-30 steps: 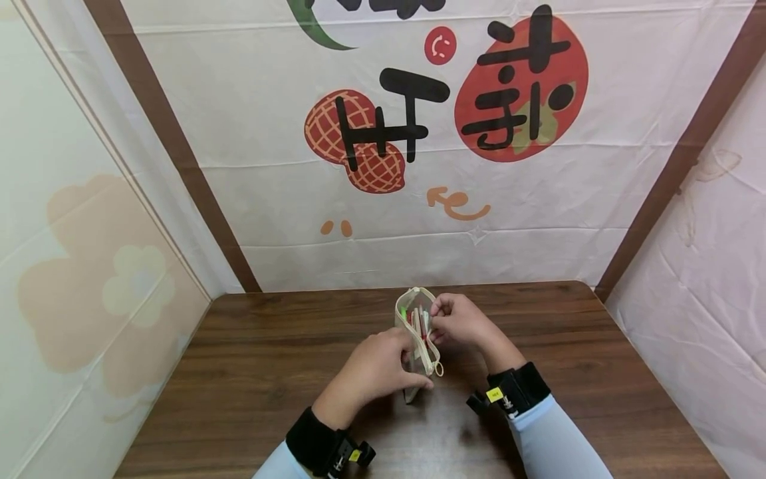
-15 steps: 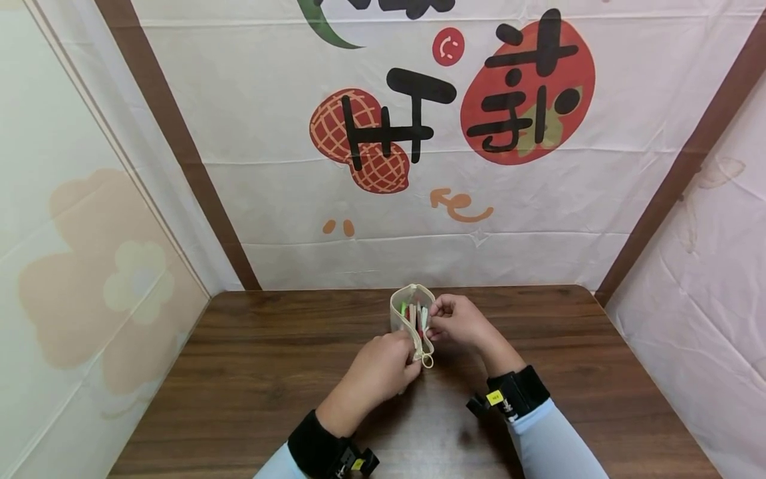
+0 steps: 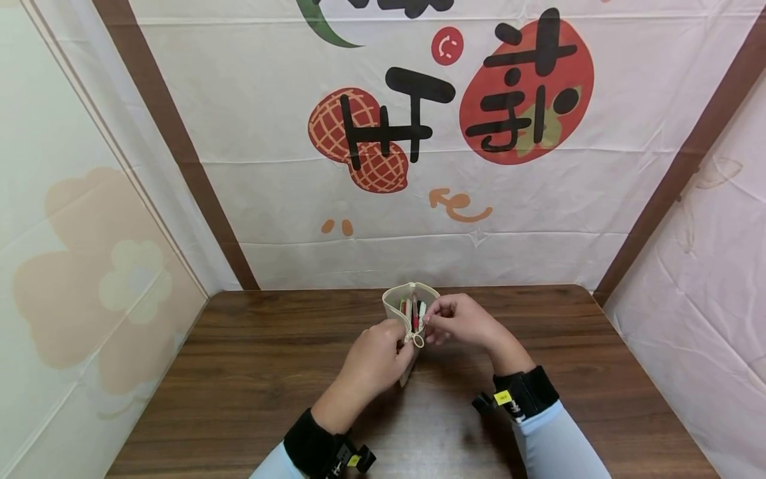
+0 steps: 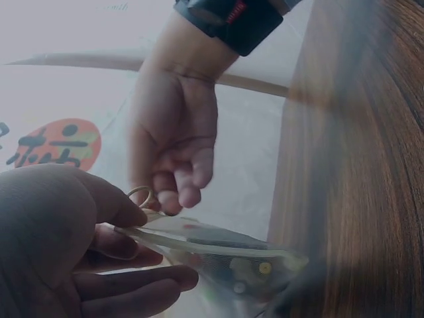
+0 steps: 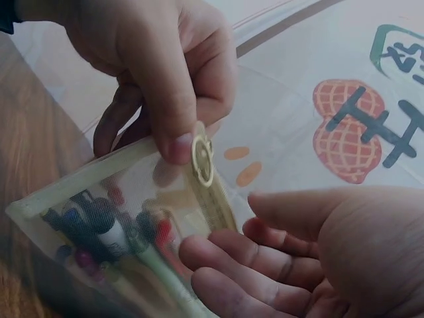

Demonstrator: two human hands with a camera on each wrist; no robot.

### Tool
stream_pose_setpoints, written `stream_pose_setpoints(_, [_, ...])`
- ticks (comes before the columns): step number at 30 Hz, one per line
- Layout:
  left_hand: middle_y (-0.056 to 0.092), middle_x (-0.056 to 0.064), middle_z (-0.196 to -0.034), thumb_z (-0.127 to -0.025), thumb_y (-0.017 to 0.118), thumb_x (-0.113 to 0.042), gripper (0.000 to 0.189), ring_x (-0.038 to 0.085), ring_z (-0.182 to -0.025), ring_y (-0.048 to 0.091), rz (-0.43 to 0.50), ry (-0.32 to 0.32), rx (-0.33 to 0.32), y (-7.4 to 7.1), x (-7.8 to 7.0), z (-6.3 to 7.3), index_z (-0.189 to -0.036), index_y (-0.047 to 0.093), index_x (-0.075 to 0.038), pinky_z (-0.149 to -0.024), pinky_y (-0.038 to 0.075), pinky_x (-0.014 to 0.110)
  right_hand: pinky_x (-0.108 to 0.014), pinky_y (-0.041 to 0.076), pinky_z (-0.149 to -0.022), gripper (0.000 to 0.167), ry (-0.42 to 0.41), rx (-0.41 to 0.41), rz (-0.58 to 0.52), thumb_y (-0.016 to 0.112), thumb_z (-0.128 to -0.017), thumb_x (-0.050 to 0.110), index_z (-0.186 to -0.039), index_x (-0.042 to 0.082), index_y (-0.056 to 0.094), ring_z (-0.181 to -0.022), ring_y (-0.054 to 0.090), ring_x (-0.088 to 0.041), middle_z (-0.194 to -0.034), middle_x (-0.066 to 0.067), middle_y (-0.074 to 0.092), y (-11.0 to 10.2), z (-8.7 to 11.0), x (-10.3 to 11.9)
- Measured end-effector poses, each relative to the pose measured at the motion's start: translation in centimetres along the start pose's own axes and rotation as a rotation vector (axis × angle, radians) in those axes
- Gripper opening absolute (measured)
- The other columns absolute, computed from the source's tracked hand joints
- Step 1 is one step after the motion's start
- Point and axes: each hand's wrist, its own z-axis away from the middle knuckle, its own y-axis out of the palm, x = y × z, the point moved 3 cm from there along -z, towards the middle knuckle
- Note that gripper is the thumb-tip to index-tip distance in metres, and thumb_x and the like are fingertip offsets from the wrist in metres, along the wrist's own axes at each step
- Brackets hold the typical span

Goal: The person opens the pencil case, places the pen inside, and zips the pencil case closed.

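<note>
A see-through mesh pencil case (image 3: 391,307) with a cream zipper edge stands with its mouth gaping near the table's back edge. Several pens (image 3: 414,311) show inside; through the mesh in the right wrist view a pale green pen (image 5: 162,270) and a dark-and-white marker (image 5: 110,234) stand out. My left hand (image 3: 374,356) pinches the near end of the zipper, thumb beside the pull ring (image 5: 203,162). At the right side of the mouth is my right hand (image 3: 463,326), fingers loosely bent, thumb apart from them, fingertips right at the case's side.
The dark wood table (image 3: 251,386) carries the case. Behind it hangs a white printed cloth (image 3: 269,199) with red shapes and black characters, and pale cloth panels stand left and right. Each wrist wears a black strap (image 3: 529,392) with a small camera.
My left thumb has closed from spread out to a pinch on the case's near end. That end and the ring have swung away and left. My right hand has barely moved.
</note>
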Motion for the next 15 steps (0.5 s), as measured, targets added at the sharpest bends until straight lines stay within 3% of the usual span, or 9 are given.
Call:
stream_pose_setpoints(4, [0.053,-0.005,-0.08,-0.103,0.074,-0.015,0.034,0.006,-0.062,0.042,0.008,-0.004,-0.01,-0.1,0.0,0.1,-0.076,0.054,-0.018,-0.056,0.037,0.024,-0.056,0.07,-0.08,0.013,-0.057,0.085,0.05,0.08,-0.107,0.014,-0.108,0.002,0.077,-0.087,0.085,-0.034,-0.095,-0.011,0.084,0.3,0.3,0.6])
stream_pose_setpoints(9, [0.054,-0.005,-0.081,-0.103,0.075,-0.016,0.033,0.006,-0.062,0.043,0.002,-0.01,-0.013,-0.1,0.1,0.1,-0.076,0.056,-0.018,-0.056,0.037,0.024,-0.035,0.068,-0.078,0.023,-0.139,0.173,0.077,0.09,-0.097,0.008,-0.113,0.003,0.074,-0.088,0.082,-0.021,-0.098,-0.008,0.084,1.0,0.4,1.0])
stream_pose_setpoints(15, [0.053,-0.005,-0.079,-0.103,0.075,-0.015,0.034,0.006,-0.061,0.042,-0.002,-0.004,-0.005,0.0,0.2,0.0,-0.075,0.055,-0.019,-0.056,0.036,0.024,-0.028,0.065,-0.078,0.018,-0.2,0.144,0.127,0.089,-0.097,0.007,-0.11,0.005,0.077,-0.088,0.079,-0.013,-0.096,-0.008,0.082,1.2,0.6,1.4])
